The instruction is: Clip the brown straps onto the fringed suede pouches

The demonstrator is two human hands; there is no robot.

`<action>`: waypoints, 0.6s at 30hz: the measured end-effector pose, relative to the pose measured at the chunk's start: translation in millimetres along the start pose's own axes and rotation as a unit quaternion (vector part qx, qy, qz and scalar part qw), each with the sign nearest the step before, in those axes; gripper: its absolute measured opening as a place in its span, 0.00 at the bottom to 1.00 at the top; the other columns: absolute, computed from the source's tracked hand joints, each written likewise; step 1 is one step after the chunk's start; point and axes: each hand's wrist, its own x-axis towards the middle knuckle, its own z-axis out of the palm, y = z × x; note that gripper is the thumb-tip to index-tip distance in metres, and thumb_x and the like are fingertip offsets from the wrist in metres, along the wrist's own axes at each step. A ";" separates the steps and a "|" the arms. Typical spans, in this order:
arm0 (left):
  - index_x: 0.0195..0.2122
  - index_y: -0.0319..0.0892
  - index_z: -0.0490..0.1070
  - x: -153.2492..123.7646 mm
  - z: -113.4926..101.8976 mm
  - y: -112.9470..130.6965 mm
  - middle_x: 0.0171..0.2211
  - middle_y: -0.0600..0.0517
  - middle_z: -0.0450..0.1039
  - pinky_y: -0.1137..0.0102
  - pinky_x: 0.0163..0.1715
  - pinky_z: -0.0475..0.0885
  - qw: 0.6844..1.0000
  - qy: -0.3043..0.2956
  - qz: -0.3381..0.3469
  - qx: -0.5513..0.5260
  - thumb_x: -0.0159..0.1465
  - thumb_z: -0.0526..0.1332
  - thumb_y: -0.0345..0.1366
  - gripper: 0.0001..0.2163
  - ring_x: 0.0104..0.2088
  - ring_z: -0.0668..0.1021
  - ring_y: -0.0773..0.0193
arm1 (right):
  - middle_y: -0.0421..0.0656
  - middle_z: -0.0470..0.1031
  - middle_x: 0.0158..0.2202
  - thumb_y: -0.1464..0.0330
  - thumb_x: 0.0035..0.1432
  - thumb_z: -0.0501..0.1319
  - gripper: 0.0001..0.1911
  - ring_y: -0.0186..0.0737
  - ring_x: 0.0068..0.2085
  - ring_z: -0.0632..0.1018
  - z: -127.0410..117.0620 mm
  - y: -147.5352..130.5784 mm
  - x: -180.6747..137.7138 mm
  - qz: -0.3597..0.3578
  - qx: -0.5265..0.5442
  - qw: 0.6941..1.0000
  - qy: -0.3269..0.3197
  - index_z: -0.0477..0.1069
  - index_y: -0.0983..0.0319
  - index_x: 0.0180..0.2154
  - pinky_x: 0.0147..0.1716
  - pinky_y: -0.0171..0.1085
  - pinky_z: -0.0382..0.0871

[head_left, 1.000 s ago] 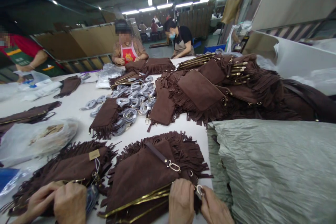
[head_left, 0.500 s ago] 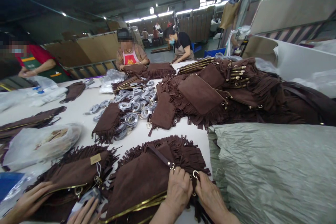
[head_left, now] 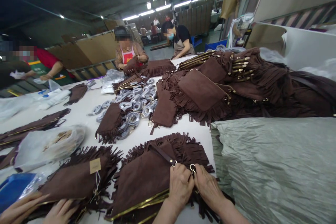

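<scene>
A brown fringed bag (head_left: 147, 168) with a gold zipper lies in front of me, its fringe spread at the far side. My left hand (head_left: 181, 182) is closed at the bag's right corner, beside the end of its brown wrist strap (head_left: 164, 154). Close against it, my right hand (head_left: 208, 183) pinches a gold metal ring clasp (head_left: 193, 168). Dark tassel strips hang below my right hand. The fingertips of both hands are partly hidden.
At left a co-worker's hands (head_left: 60, 211) work on another fringed bag (head_left: 76, 182) with a tan tag. Coiled wrapped straps (head_left: 132, 119) and a heap of brown bags (head_left: 202, 91) lie beyond. Grey-green sheeting (head_left: 275, 161) covers the right side. Other people stand across the table.
My hands stay close together at the bag's corner, shifted only slightly. The co-worker's hands now lie on the near edge of the left bag, and the wrapped piece there is out of sight.
</scene>
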 end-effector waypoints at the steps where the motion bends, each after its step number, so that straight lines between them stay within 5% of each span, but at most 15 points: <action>1: 0.22 0.42 0.67 -0.5 0.3 -0.9 0.25 0.55 0.68 0.67 0.31 0.55 1.000 0.002 0.002 -0.002 0.54 0.57 0.26 0.06 0.32 0.67 0.65 | 0.43 0.68 0.27 0.76 0.57 0.42 0.11 0.39 0.28 0.74 -0.6 -0.4 1.4 -0.009 -0.001 1.000 0.005 0.58 0.63 0.39 0.25 0.35 0.67; 8: 0.24 0.41 0.68 1.5 -2.0 -2.4 0.25 0.54 0.68 0.67 0.32 0.57 0.999 -0.002 0.004 -0.032 0.54 0.56 0.26 0.05 0.32 0.67 0.64 | 0.43 0.68 0.27 0.78 0.54 0.43 0.12 0.38 0.27 0.73 -6.7 -4.4 -10.0 0.003 0.008 0.999 -0.031 0.60 0.63 0.37 0.25 0.34 0.67; 12: 0.33 0.42 0.70 -4.5 -14.7 -5.9 0.31 0.52 0.71 0.66 0.34 0.61 0.997 0.001 0.058 -0.049 0.57 0.57 0.34 0.05 0.36 0.69 0.61 | 0.44 0.71 0.31 0.74 0.55 0.44 0.14 0.39 0.31 0.75 -23.5 -6.3 -22.4 0.107 0.168 0.976 -0.092 0.59 0.61 0.43 0.29 0.36 0.67; 15: 0.45 0.40 0.67 -25.0 -20.2 -15.9 0.41 0.46 0.71 0.60 0.41 0.62 0.987 0.100 0.114 -0.047 0.60 0.55 0.39 0.14 0.44 0.68 0.55 | 0.37 0.69 0.24 0.65 0.55 0.49 0.12 0.36 0.24 0.73 -46.4 -9.8 -10.7 0.241 0.358 0.887 -0.168 0.59 0.59 0.42 0.22 0.33 0.65; 18: 0.42 0.38 0.67 -50.3 -10.6 -23.6 0.37 0.45 0.72 0.61 0.43 0.63 0.967 0.199 0.152 -0.035 0.61 0.51 0.30 0.10 0.43 0.70 0.57 | 0.31 0.63 0.18 0.59 0.50 0.52 0.14 0.31 0.16 0.67 -64.0 -22.1 19.7 0.305 0.519 0.767 -0.222 0.60 0.60 0.36 0.13 0.29 0.58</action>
